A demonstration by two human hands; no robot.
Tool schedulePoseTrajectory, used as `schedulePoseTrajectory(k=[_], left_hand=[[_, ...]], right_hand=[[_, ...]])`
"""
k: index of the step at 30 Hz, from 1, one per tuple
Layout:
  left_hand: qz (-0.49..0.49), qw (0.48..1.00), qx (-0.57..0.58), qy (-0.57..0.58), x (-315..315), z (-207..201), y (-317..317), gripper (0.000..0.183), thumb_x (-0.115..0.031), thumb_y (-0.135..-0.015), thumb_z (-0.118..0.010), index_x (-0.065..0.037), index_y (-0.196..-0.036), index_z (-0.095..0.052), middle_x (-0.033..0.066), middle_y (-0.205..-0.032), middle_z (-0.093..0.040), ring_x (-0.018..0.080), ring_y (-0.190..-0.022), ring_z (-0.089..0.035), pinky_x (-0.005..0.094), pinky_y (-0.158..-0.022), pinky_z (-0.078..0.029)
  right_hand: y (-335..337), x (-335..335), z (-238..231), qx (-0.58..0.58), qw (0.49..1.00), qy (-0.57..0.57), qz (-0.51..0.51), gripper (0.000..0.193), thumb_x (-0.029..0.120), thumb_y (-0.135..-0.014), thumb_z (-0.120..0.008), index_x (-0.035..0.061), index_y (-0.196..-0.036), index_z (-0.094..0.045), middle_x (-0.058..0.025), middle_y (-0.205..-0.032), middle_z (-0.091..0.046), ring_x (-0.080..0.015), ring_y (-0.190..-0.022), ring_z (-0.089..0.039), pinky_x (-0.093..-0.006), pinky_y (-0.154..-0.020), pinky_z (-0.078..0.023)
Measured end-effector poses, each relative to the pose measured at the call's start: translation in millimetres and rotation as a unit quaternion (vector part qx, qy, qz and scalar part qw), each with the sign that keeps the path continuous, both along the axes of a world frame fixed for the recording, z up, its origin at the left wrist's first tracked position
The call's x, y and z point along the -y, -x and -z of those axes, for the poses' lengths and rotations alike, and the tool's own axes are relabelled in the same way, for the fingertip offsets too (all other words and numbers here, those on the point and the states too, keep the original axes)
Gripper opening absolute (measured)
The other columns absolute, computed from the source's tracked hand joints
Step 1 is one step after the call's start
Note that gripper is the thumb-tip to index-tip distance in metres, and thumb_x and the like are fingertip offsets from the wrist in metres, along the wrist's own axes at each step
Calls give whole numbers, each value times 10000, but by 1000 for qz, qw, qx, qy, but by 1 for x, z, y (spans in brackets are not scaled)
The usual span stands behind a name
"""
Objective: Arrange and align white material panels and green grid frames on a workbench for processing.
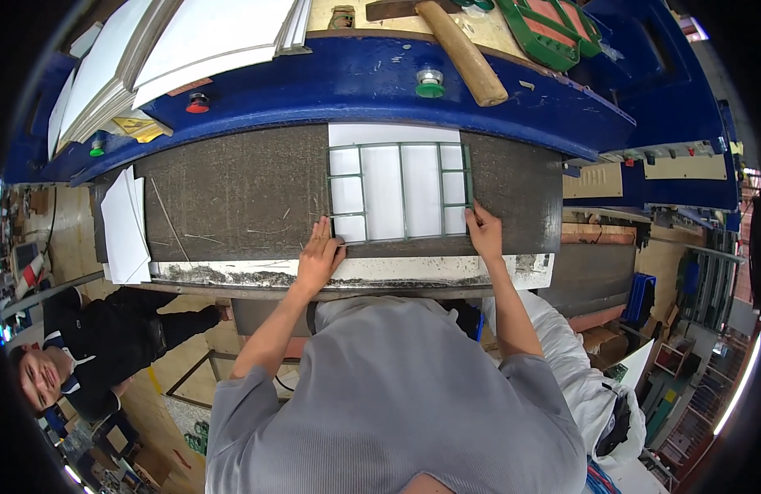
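- White sheet [393, 133] between the hands: partly hidden beneath the green frame [402, 189].
- Green tray [552, 54] beyond the right hand [486, 232]: cut off by the top edge.
- White panels [212, 45], farther out past the left hand [318, 259]: cut off likewise.

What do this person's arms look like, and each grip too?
The left grip and right grip are ungloved human hands. The forearms are bare below short, loose grey sleeves. No watch, bracelet or cable shows on them.
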State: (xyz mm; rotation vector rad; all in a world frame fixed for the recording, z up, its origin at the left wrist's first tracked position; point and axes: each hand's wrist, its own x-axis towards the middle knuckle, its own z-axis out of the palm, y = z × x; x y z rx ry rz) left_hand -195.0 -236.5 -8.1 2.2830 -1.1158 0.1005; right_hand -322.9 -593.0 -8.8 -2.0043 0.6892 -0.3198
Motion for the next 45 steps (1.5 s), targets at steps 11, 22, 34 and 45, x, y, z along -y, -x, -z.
schedulePoseTrajectory(k=[11,22,34,45], left_hand=[[-14,1000,-10,3,3,-2,2,157,-104,-804,-696,-17,-896,-603,287,-1234,-555,395,-1227,-498,472,-1030,-427],[-96,986,-127,48,-16,-36,5,345,-88,-829,-678,-24,-1154,-581,212,-1306,-534,371,-1300,-428,444,-1032,-413],[-178,981,-2,76,-44,0,65,132,-139,-775,-688,-80,-679,-620,39,-611,-576,240,-582,-549,358,-550,-456],[-215,970,65,91,-35,5,71,192,-199,-757,-636,-94,-604,-587,69,-612,-606,275,-589,-586,383,-568,-483]], right_hand=[[3,2,-6,-14,999,32,-3,363,194,-890,-640,23,-1209,-611,-45,-568,-469,-59,-542,-430,-241,-534,-409],[2,13,2,49,998,9,37,275,205,-899,-641,-13,-1064,-671,-3,-595,-520,-31,-574,-436,-226,-531,-393],[-58,-57,-89,181,980,79,-8,192,184,-926,-599,23,-896,-699,-13,-523,-453,-48,-508,-366,-244,-471,-326],[-63,-89,-153,203,971,106,-64,287,266,-908,-653,-4,-835,-716,-68,-607,-625,-76,-551,-508,-259,-532,-407]])
